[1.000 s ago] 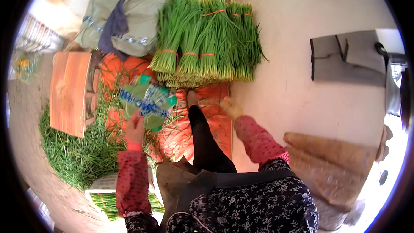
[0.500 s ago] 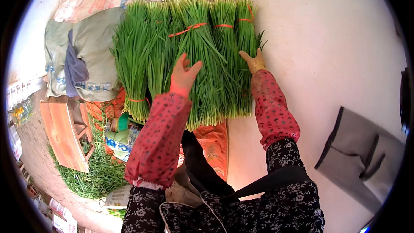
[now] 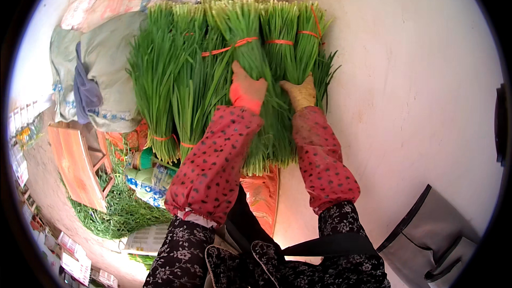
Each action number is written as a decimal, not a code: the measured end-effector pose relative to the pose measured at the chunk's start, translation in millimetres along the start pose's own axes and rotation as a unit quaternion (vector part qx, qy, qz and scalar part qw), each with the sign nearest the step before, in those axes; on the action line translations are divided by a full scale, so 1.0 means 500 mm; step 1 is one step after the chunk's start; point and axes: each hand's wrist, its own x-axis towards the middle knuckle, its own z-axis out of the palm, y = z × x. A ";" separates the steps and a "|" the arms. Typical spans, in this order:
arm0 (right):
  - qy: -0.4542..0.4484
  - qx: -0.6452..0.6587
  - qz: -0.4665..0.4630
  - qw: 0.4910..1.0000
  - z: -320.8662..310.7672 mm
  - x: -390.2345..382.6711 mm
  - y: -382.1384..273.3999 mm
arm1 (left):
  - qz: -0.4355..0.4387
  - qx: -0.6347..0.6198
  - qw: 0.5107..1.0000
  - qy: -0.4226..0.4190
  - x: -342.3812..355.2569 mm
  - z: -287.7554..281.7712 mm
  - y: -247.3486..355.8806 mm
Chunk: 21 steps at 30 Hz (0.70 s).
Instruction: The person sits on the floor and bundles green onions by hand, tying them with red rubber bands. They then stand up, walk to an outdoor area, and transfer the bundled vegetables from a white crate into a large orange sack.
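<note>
Bundles of green chives lie side by side in a stack, pale cut ends mostly at the far side, tied with orange-red bands. Around the middle bundle of chives (image 3: 248,50), just below its band, my left hand (image 3: 248,88) is closed, squeezing the leaves together. My right hand (image 3: 300,95), in a tan, soiled-looking glove, closes on the leaves of the right-hand bundle of chives (image 3: 305,53); its fingertips are partly hidden among them. Another bundle of chives (image 3: 157,69) lies at the left end, its band near the close side. Red dotted sleeve covers reach both my wrists.
A pale wall (image 3: 405,74) rises along the right, with a grey pouch-like panel (image 3: 426,234) lower down. Stuffed sacks (image 3: 114,80) stand at left. A wooden stool (image 3: 77,165) lies among loose greens (image 3: 114,218). An orange sack (image 3: 261,197) sits under the stack.
Both hands have moved closer together and closed on the chives; before, they hovered with fingers spread. The middle bundle's leaves are now drawn together, and the right-hand bundles have shifted slightly.
</note>
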 end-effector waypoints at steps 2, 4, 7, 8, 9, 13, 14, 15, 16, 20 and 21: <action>0.005 -0.002 -0.042 0.999 -0.016 0.000 -0.007 | -0.004 -0.075 0.996 -0.037 -0.018 -0.009 0.033; -0.036 -0.025 -0.054 0.998 -0.053 -0.015 -0.027 | -0.037 -0.102 0.992 -0.066 -0.045 -0.030 0.071; -0.070 -0.018 -0.136 0.988 -0.126 -0.041 -0.041 | -0.053 -0.163 0.982 -0.080 -0.101 -0.080 0.117; -0.106 0.016 -0.182 0.977 -0.137 -0.078 -0.048 | -0.058 -0.153 0.985 -0.056 -0.128 -0.107 0.111; -0.103 0.035 -0.168 0.980 -0.167 -0.118 -0.039 | -0.075 -0.200 0.973 -0.088 -0.168 -0.134 0.129; -0.149 -0.037 -0.173 0.973 -0.193 -0.289 -0.045 | -0.061 -0.237 0.970 -0.010 -0.314 -0.215 0.052; -0.151 -0.097 -0.171 0.969 -0.215 -0.335 -0.039 | -0.123 -0.260 0.956 -0.063 -0.361 -0.264 0.057; -0.154 -0.117 -0.184 0.964 -0.225 -0.385 -0.047 | -0.177 -0.284 0.937 -0.105 -0.393 -0.316 0.054; -0.165 -0.142 -0.197 0.956 -0.232 -0.433 -0.049 | -0.157 -0.325 0.931 -0.059 -0.432 -0.332 0.032; -0.245 -0.214 -0.260 0.909 -0.209 -0.559 -0.065 | -0.181 -0.429 0.884 0.043 -0.544 -0.391 -0.070; -0.264 -0.248 -0.251 0.898 -0.208 -0.577 -0.047 | -0.213 -0.410 0.886 0.035 -0.584 -0.400 -0.093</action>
